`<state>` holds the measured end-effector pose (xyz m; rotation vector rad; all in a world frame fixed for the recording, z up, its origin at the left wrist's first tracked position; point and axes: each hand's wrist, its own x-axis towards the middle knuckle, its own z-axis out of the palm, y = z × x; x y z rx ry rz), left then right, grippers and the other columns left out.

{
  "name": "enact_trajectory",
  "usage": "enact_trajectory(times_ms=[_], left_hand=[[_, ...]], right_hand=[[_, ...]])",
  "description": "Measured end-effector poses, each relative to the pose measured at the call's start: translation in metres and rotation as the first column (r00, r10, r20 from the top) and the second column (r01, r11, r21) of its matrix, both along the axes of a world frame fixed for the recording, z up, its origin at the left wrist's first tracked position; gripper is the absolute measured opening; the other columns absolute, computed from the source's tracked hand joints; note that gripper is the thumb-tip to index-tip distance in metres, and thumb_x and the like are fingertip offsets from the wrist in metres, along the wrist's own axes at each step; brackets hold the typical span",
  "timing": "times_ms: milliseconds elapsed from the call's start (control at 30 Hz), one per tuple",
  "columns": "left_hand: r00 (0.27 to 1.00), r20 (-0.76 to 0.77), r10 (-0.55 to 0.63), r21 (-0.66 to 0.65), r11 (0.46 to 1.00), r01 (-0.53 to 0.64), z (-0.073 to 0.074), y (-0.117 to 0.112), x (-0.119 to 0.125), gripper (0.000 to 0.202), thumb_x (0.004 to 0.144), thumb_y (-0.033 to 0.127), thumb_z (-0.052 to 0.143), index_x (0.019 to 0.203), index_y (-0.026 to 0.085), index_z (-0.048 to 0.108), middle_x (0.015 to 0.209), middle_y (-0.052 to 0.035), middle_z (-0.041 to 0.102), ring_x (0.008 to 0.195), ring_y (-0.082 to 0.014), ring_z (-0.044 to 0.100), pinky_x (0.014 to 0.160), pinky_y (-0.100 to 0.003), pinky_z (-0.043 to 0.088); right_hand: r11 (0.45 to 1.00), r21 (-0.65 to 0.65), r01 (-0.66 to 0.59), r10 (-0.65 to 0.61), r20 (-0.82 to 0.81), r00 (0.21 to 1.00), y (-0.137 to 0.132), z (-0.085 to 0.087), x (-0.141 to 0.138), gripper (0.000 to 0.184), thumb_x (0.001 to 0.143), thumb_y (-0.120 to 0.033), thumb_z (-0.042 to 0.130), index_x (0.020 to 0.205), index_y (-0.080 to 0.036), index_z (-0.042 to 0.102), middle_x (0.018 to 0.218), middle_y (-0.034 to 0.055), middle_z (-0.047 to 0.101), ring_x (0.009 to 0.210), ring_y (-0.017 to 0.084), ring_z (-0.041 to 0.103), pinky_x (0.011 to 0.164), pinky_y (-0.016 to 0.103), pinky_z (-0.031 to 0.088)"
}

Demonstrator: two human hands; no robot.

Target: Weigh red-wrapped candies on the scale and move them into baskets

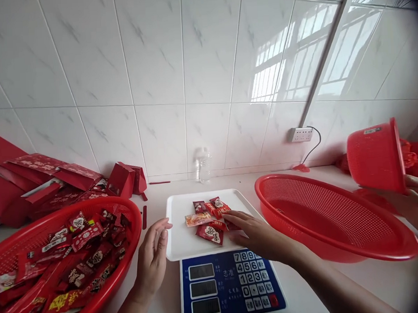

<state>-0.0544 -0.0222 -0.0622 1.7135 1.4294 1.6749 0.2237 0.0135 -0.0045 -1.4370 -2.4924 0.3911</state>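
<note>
A white tray (180, 242) rests on a blue electronic scale (230, 286). On it lies a small pile of red candy packets (210, 233), together with an orange-and-white packet (197, 219). My right hand (255, 236) reaches over the tray, its stretched fingers lying on the packets at the pile's right side; part of the pile is hidden under it. At the tray's left edge is my left hand (153, 255), thumb and fingers apart and nothing in it. Left of that hand stands a red oval basket (137, 216) full of wrapped snacks.
A second red oval basket (338, 210) stands right of the scale. At far right another person's hand (413, 206) is at a tilted red basket (372, 157). Red paper boxes (56, 178) are heaped at the left back. A clear bottle (205, 165) and a power strip (301, 134) are by the wall.
</note>
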Motion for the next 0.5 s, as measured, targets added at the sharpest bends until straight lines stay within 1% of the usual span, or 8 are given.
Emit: enact_trajectory(times_ms=[100, 167, 233, 300, 400, 500], left_hand=[[1.000, 0.014, 0.005, -0.011, 1.000, -0.005, 0.001, -0.002, 0.002, 0.045, 0.094, 0.057, 0.041, 0.106, 0.018, 0.060, 0.112, -0.0137, 0.066, 0.111, -0.0264, 0.061, 0.091, -0.037, 0.051], [1.000, 0.028, 0.006, -0.005, 1.000, -0.006, 0.002, -0.002, 0.002, 0.047, 0.093, 0.058, 0.040, 0.107, 0.018, 0.060, 0.111, -0.0136, 0.067, 0.111, -0.0265, 0.061, 0.091, -0.037, 0.051], [0.999, 0.031, 0.008, -0.004, 1.000, -0.008, 0.003, -0.002, 0.001, 0.049, 0.093, 0.059, 0.040, 0.108, 0.018, 0.060, 0.109, -0.0133, 0.068, 0.109, -0.0268, 0.062, 0.090, -0.037, 0.051], [1.000, 0.024, 0.016, -0.018, 1.000, -0.016, 0.003, -0.001, 0.000, 0.049, 0.093, 0.059, 0.040, 0.109, 0.018, 0.060, 0.107, -0.0131, 0.068, 0.110, -0.0274, 0.061, 0.089, -0.038, 0.051], [0.999, 0.026, 0.026, -0.038, 0.999, -0.025, 0.002, 0.001, -0.001, 0.047, 0.093, 0.059, 0.040, 0.106, 0.018, 0.061, 0.110, -0.0136, 0.067, 0.111, -0.0281, 0.060, 0.085, -0.037, 0.052], [0.999, 0.047, 0.012, -0.030, 1.000, -0.010, 0.002, 0.000, -0.001, 0.046, 0.093, 0.058, 0.040, 0.103, 0.019, 0.061, 0.112, -0.0135, 0.066, 0.111, -0.0272, 0.060, 0.087, -0.036, 0.052]], right_hand=[[1.000, -0.026, 0.011, -0.010, 0.032, 0.999, 0.000, 0.006, 0.002, 0.049, 0.094, -0.039, 0.050, 0.141, -0.024, 0.048, 0.146, 0.0086, 0.044, 0.131, 0.029, 0.044, 0.104, 0.047, 0.042], [1.000, -0.013, 0.021, -0.021, 0.037, 0.999, 0.005, 0.011, 0.000, 0.046, 0.096, -0.039, 0.047, 0.139, -0.024, 0.050, 0.143, 0.0078, 0.048, 0.128, 0.028, 0.048, 0.102, 0.044, 0.045], [0.999, 0.031, 0.035, -0.036, 0.032, 0.999, 0.015, 0.015, -0.006, 0.041, 0.098, -0.036, 0.043, 0.136, -0.023, 0.053, 0.139, 0.0073, 0.053, 0.126, 0.026, 0.050, 0.101, 0.041, 0.045], [0.996, 0.069, 0.050, -0.053, 0.040, 0.998, 0.026, 0.017, -0.013, 0.038, 0.098, -0.031, 0.041, 0.131, -0.021, 0.057, 0.133, 0.0082, 0.058, 0.123, 0.025, 0.053, 0.100, 0.040, 0.044], [0.994, 0.097, 0.052, -0.061, 0.091, 0.994, 0.041, 0.014, -0.024, 0.032, 0.093, -0.025, 0.046, 0.118, -0.019, 0.066, 0.118, 0.0104, 0.067, 0.112, 0.028, 0.059, 0.090, 0.039, 0.047], [0.992, 0.119, 0.040, -0.057, 0.143, 0.988, 0.051, 0.012, -0.032, 0.024, 0.086, -0.018, 0.050, 0.100, -0.019, 0.071, 0.103, 0.0097, 0.071, 0.098, 0.027, 0.063, 0.078, 0.033, 0.047]])
